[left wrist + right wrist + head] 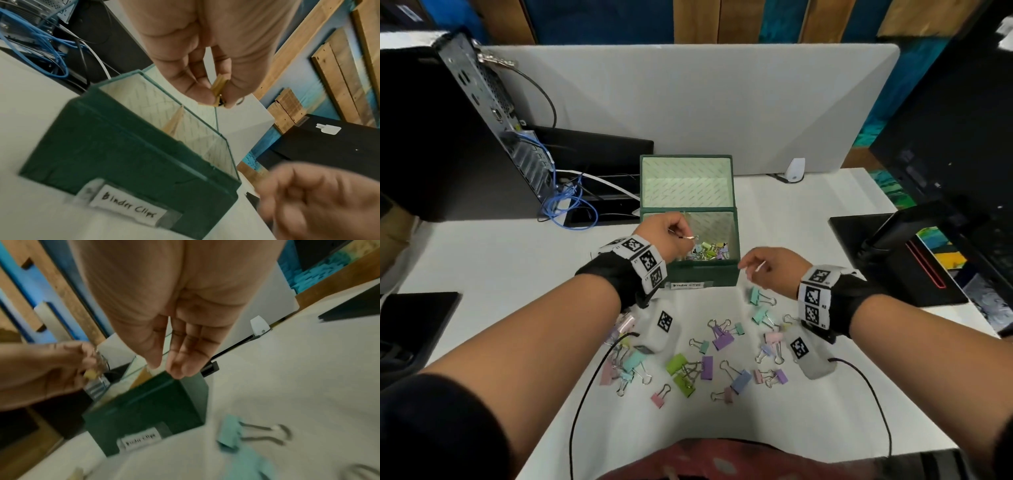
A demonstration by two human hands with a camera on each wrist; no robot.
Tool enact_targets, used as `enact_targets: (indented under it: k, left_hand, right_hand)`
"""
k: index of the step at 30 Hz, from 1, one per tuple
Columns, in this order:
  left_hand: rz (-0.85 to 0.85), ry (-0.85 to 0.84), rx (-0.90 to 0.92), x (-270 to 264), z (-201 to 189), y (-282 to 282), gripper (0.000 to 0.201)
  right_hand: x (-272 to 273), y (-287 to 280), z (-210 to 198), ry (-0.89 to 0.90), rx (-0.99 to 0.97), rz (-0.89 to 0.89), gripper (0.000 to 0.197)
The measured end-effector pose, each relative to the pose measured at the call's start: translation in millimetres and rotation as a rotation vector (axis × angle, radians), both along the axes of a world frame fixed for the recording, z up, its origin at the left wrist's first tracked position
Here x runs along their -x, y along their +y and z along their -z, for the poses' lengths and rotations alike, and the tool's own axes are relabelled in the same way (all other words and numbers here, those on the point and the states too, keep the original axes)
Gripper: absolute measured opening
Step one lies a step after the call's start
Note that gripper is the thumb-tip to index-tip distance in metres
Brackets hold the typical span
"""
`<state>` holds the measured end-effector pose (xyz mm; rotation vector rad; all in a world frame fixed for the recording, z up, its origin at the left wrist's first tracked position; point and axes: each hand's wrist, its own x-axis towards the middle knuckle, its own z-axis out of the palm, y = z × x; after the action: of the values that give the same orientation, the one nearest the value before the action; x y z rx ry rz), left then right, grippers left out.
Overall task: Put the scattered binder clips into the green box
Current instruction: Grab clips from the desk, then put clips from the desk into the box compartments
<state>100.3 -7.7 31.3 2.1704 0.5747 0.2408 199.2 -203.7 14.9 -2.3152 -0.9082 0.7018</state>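
Partly done: some clips lie in the green box [702,274], the left hand [666,233] pinches a yellow clip [219,89] over it, the right hand [774,270] is empty and relaxed, and many scattered clips [688,363] wait on the tabletop [808,411]

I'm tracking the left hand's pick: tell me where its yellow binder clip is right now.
The yellow binder clip is pinched in the left hand, in the air over the left side of the open green box, above the clips already inside.

My left hand [667,229] pinches a binder clip [690,237] over the green box [702,274]; my right hand [774,270] hovers beside it, above scattered clips [722,339].
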Motion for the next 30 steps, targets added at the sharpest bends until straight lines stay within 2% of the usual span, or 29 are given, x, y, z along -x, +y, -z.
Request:
enact_targets:
  k: [2, 5, 7, 10, 14, 17, 20, 22, 25, 30]
  left_hand:
    - [-0.039, -0.026, 0.021, -10.3, -1.8, -1.2, 0.018]
    - [-0.078, -0.023, 0.061, -19.8, -4.4, -5.4, 0.007]
    - [-0.048, 0.009, 0.103, -23.0, -4.5, -9.0, 0.014]
    - [-0.005, 0.114, 0.046, -20.3, -0.7, -12.8, 0.029]
    - [0.062, 0.154, 0.035, -2.3, 5.4, -20.1, 0.026]
    - [0.233, 0.256, -0.032, 16.6, 16.4, -25.1, 0.025]
    - [0.481, 0.483, -0.232, 31.1, 34.1, -30.0, 0.027]
    - [0.579, 0.586, -0.289, 37.7, 43.9, -35.2, 0.030]
    - [0.643, 0.617, -0.312, 41.6, 52.4, -44.1, 0.034]
    - [0.648, 0.641, -0.323, 39.7, 61.1, -55.8, 0.032]
  right_hand:
    - [4.8, -10.4, 5.2, -0.040, 0.156, -0.097, 0.027]
    - [12.1, -18.9, 12.3, -0.037, 0.322, -0.207, 0.032]
    - [15.2, -21.2, 13.1, -0.027, 0.363, -0.227, 0.032]
    - [17.8, -21.0, 13.8, -0.041, 0.403, -0.267, 0.032]
    - [20.8, -21.6, 18.3, -0.091, 0.448, -0.359, 0.039]
    - [22.9, -19.1, 25.9, -0.119, 0.486, -0.468, 0.045]
    - [24.8, -16.6, 32.1, -0.159, 0.517, -0.516, 0.047]
    - [25.1, -16.5, 34.4, -0.183, 0.523, -0.518, 0.047]
    - [24.8, -17.3, 36.3, -0.205, 0.504, -0.502, 0.046]
    - [26.6, -15.3, 38.8, -0.250, 0.496, -0.484, 0.045]
